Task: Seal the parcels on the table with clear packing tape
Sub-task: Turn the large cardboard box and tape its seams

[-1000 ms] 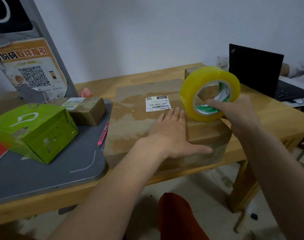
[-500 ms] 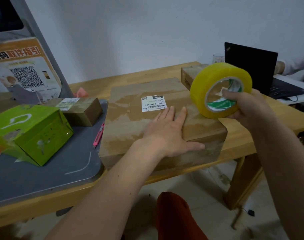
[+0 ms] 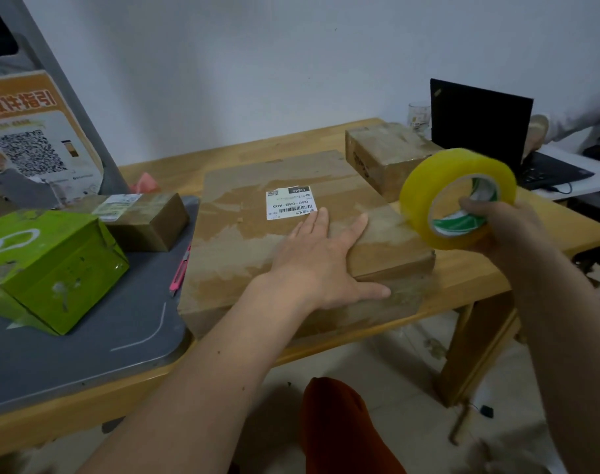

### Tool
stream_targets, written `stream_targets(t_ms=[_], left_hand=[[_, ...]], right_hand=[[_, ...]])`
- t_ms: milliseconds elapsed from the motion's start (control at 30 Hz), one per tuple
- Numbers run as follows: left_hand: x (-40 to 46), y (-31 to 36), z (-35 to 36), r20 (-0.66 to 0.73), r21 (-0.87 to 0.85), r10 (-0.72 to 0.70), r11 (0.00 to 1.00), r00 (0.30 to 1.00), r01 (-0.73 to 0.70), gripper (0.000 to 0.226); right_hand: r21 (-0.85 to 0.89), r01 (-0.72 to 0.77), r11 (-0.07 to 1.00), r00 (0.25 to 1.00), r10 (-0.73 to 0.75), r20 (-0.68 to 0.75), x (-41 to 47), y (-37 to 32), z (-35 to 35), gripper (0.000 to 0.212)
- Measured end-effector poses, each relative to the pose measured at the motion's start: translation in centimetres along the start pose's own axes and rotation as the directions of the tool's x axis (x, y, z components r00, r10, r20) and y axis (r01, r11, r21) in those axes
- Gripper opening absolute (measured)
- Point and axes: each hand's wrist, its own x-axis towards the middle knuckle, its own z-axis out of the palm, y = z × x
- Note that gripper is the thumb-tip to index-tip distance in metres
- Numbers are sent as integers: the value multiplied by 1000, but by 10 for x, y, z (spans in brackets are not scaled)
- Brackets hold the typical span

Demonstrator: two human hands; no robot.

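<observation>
Presently noted: large flat cardboard parcel (image 3: 291,234) lying on wooden worktop (image 3: 497,268), near edge overhanging slightly toward the viewer, top surface patched with glossy tape. White barcode label (image 3: 289,203) stuck on top, far of centre, printed upside down from this view. Left hand (image 3: 322,265) laid flat on parcel top, fingers straight and spread, thumb stretched along the near right edge, fingertips just short of the label. Right hand (image 3: 507,230) raised at right, fingers curled through the core of yellow-tinted tape roll (image 3: 457,198), roll held on edge above the parcel's right side, green and white liner visible inside the core. Whether a strip runs from roll to parcel: cannot tell.

Smaller brown box (image 3: 387,155) seated at far right, touching the large parcel's far right corner. Grey mat (image 3: 86,336) covering left portion of worktop. Green box (image 3: 49,268) resting tilted on the mat at left. Dark brown taped box (image 3: 144,217) with a pale label just beyond it, far side of the mat. Pink utility knife (image 3: 179,271) lying along the mat's right edge, beside the large parcel. Printed stand with QR code (image 3: 28,145) upright at far left. Open black laptop (image 3: 483,131) at far right, drinking glass (image 3: 419,116) just left of its screen. Another person's sleeve (image 3: 579,121) visible past the laptop.
</observation>
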Motion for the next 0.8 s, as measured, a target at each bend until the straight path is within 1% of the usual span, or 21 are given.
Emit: stream_targets(t_ms=[67,100,167,267,300,367,433,500,567,633,700,800], left_hand=[[0,2,-1,3,7,-7,1000,1000,7,106],[-1,2,0,1,13,-9,1000,1000,9,105],[-2,3,0,-2,25,-15,1000,1000,15,105],[-2,3,1,-9,24,-25,999,1000,25,105],[-3,4,-1,-5,0,-24,1000,1000,24,105],[-7,-1,-6,5,-106,-48,993,999,48,110],[-13,-20,-11,-43,-175,-161,973,986,152,119],[-22,-49,-11,-111,-136,-338,937,935,322,125],[-31,-75,-8,-106,-152,-488,869,866,471,116],[-36,-93,-7,-91,-226,-552,822,829,522,105],[-38,-107,-7,-111,-274,-571,804,813,527,102],[-41,-122,-7,-142,-339,-584,787,799,515,98]], right_hand=[[71,-71,995,997,72,-14,5,11,-1,35],[87,-92,992,996,93,-4,8,17,-2,38],[87,-131,988,991,128,37,13,30,-7,39],[127,-250,960,966,238,104,14,49,-9,38],[157,-275,949,959,260,109,15,53,-9,39],[196,-274,942,960,257,106,16,57,-9,41],[208,-261,943,964,242,109,16,56,-10,41],[204,-270,941,963,258,80,16,58,-8,42],[209,-280,937,959,281,26,16,62,-2,48],[255,-286,924,957,288,30,11,63,8,50],[355,-283,891,959,263,105,0,60,20,47],[470,-242,849,965,160,207,-21,46,35,34]])
